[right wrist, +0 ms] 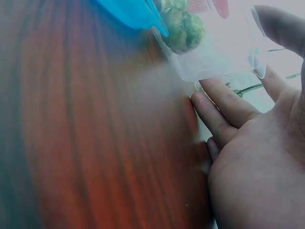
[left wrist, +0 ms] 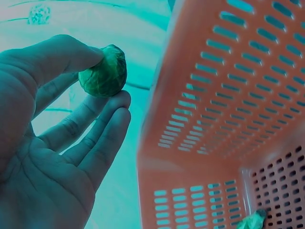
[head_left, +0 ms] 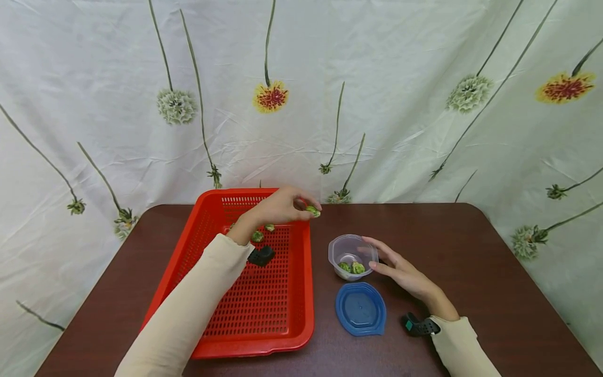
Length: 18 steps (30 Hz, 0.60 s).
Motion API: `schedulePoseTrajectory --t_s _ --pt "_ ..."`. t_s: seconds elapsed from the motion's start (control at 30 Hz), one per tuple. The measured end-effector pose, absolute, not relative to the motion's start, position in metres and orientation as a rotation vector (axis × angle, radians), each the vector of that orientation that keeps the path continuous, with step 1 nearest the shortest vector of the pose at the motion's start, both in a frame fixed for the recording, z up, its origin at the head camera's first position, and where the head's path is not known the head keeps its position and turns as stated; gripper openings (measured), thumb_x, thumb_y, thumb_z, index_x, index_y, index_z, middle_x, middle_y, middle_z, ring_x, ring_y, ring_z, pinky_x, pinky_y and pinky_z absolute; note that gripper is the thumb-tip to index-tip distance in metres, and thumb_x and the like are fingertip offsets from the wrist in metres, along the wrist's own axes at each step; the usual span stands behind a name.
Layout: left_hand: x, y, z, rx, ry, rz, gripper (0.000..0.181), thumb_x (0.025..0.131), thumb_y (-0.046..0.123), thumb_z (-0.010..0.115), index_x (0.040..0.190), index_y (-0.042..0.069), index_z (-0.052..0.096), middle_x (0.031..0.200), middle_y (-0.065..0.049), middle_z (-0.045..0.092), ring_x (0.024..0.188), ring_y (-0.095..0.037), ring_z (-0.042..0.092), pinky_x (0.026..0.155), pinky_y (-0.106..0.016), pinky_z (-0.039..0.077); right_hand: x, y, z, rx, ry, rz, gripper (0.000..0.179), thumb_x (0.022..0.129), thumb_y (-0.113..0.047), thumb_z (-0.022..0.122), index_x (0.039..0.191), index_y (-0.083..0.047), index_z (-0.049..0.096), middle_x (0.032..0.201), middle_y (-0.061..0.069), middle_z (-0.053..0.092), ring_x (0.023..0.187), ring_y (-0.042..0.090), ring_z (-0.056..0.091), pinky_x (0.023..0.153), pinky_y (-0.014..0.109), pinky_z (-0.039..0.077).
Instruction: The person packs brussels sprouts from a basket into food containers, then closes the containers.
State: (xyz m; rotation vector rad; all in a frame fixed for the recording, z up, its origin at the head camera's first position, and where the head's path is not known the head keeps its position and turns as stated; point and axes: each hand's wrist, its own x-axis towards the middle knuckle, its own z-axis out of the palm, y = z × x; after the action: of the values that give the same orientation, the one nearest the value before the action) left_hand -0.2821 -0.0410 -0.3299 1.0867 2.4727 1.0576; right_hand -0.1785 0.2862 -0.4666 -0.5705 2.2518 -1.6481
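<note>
My left hand (head_left: 284,205) pinches a Brussels sprout (head_left: 313,211) between thumb and fingers, above the right rim of the red plastic basket (head_left: 301,335). In the left wrist view the sprout (left wrist: 106,71) is round, green and leafy. More Brussels sprouts (head_left: 257,236) lie in the basket, partly hidden by the left arm. To the right, a clear plastic container (head_left: 342,247) stands upright with Brussels sprouts (head_left: 358,268) at its bottom. My right hand (head_left: 404,272) holds the container's right side, thumb at the near rim and fingers at the far side.
A blue lid (head_left: 360,309) lies on the dark wooden table (head_left: 424,225) in front of the container. Black bands are on the left wrist (head_left: 261,256) and right wrist (head_left: 420,325). A white floral cloth (head_left: 301,136) hangs behind the table.
</note>
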Motion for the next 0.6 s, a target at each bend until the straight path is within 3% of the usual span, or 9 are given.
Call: schedulePoseTrajectory --t_s 0.13,0.33,0.6 --pt "-0.281 -0.033 -0.33 1.126 2.439 1.054 0.02 0.092 0.009 0.069 0.11 0.009 0.076 0.11 -0.006 0.074 0.096 -0.019 0.069 0.088 -0.034 0.056 -0.179 0.286 -0.467 -0.575 2.244 -1.655 0.06 0.104 -0.019 0.052 0.158 -0.03 0.029 0.158 0.01 0.039 0.144 0.04 0.034 0.103 0.046 0.043" --pt "-0.28 -0.021 -0.331 1.127 2.403 1.01 0.02 0.092 0.007 0.069 0.111 0.008 0.076 0.109 -0.006 0.073 0.094 -0.018 0.069 0.085 -0.032 0.055 -0.178 0.287 -0.468 -0.566 2.213 -1.674 0.059 0.105 -0.018 0.051 0.158 -0.03 0.028 0.158 0.011 0.039 0.147 0.04 0.03 0.102 0.037 0.046" --pt "-0.277 -0.013 -0.33 1.173 2.384 0.916 0.02 0.092 0.005 0.068 0.11 0.01 0.075 0.114 -0.005 0.071 0.1 -0.02 0.069 0.092 -0.034 0.054 -0.179 0.286 -0.468 -0.544 2.231 -1.66 0.059 0.105 -0.02 0.052 0.158 -0.032 0.028 0.158 0.009 0.038 0.146 0.04 0.031 0.104 0.048 0.042"
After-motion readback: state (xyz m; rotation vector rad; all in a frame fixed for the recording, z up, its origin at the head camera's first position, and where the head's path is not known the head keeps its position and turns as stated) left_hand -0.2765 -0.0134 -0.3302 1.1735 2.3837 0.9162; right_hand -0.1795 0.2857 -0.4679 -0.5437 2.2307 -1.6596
